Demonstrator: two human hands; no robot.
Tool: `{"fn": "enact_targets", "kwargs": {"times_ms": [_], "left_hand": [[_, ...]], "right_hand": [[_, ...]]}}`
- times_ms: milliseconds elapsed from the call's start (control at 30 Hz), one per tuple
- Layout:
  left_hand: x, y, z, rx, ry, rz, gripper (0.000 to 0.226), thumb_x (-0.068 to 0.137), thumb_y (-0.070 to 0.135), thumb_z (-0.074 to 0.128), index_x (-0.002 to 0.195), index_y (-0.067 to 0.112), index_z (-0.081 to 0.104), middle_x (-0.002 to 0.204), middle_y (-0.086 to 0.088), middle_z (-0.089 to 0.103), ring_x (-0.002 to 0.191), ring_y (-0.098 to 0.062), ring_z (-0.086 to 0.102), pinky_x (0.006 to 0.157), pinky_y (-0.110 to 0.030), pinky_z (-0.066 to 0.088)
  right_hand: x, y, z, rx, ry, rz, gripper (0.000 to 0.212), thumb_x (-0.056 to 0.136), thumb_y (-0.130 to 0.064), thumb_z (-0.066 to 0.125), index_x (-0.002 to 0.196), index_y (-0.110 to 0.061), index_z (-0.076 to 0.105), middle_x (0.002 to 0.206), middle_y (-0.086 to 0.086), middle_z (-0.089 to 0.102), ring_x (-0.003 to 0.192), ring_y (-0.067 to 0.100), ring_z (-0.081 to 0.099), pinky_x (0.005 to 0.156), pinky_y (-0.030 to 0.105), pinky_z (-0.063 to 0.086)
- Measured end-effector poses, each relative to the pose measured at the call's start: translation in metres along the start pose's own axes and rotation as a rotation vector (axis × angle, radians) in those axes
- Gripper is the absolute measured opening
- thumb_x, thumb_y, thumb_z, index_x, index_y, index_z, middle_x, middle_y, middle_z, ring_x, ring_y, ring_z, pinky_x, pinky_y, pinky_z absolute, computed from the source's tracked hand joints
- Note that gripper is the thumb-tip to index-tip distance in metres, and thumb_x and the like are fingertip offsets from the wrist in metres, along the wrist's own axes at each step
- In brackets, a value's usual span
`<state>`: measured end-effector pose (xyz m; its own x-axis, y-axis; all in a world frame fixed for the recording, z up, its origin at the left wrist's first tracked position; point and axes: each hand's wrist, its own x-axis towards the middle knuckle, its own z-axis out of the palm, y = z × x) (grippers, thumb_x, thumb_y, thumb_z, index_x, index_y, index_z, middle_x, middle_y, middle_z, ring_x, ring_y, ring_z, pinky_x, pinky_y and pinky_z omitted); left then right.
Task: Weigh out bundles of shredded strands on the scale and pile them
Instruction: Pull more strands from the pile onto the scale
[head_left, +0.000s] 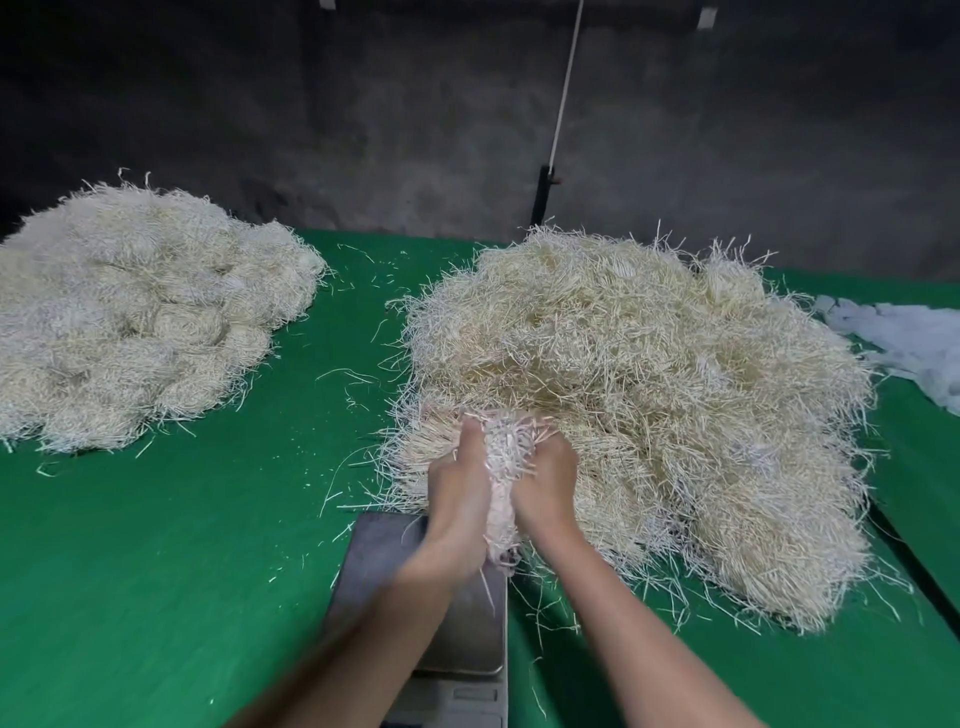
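Observation:
A bundle of pale shredded strands (505, 467) is squeezed between my left hand (457, 493) and my right hand (548, 480), held just above the far edge of the grey metal scale pan (467, 623). Its lower end hangs toward the pan. Right behind my hands spreads a big loose heap of strands (649, 395). A second pile of rounded bundles (135, 322) lies at the far left of the green table (182, 571).
A sheet of white plastic (904, 343) lies at the right edge. A white cord (566, 88) hangs before the dark wall, ending at a black post (541, 195). Loose strands litter the cloth between the piles. The scale's base (457, 699) sits at the bottom edge.

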<state>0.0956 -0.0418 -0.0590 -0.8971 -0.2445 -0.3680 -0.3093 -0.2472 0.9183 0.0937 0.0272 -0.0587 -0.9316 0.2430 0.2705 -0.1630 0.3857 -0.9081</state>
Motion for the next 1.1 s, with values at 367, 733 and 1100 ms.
{"fn": "enact_targets", "kwargs": {"times_ms": [367,733,1100], "left_hand": [[0.002,0.016,-0.007,0.028,-0.046,-0.027,0.036,0.099,0.024,0.046,0.068,0.006,0.051,0.052,-0.003,0.05,0.033,-0.008,0.05,0.035,-0.016,0.037],[0.018,0.013,-0.013,0.256,-0.058,0.269,0.033,0.095,0.034,0.053,0.078,0.035,0.024,0.044,0.008,0.034,0.034,-0.004,0.028,0.037,-0.016,0.026],[-0.008,-0.011,-0.013,0.002,-0.205,-0.013,0.082,0.071,0.076,0.044,0.134,0.024,0.048,0.137,0.001,0.052,0.124,-0.019,0.051,0.107,-0.043,0.036]], "right_hand": [[-0.01,-0.003,0.009,-0.014,-0.048,0.112,0.043,0.096,-0.009,0.043,0.056,-0.026,0.048,0.052,-0.009,0.05,0.039,0.004,0.037,0.038,0.018,0.028],[-0.004,0.005,-0.017,0.438,-0.227,0.179,0.062,0.085,-0.061,0.034,0.143,-0.04,0.023,0.142,-0.026,0.022,0.126,-0.001,0.03,0.103,0.036,0.027],[0.014,0.004,-0.008,0.296,0.066,0.284,0.038,0.099,-0.041,0.036,0.113,-0.013,0.057,0.105,-0.007,0.059,0.091,0.005,0.055,0.078,0.022,0.047]]}}
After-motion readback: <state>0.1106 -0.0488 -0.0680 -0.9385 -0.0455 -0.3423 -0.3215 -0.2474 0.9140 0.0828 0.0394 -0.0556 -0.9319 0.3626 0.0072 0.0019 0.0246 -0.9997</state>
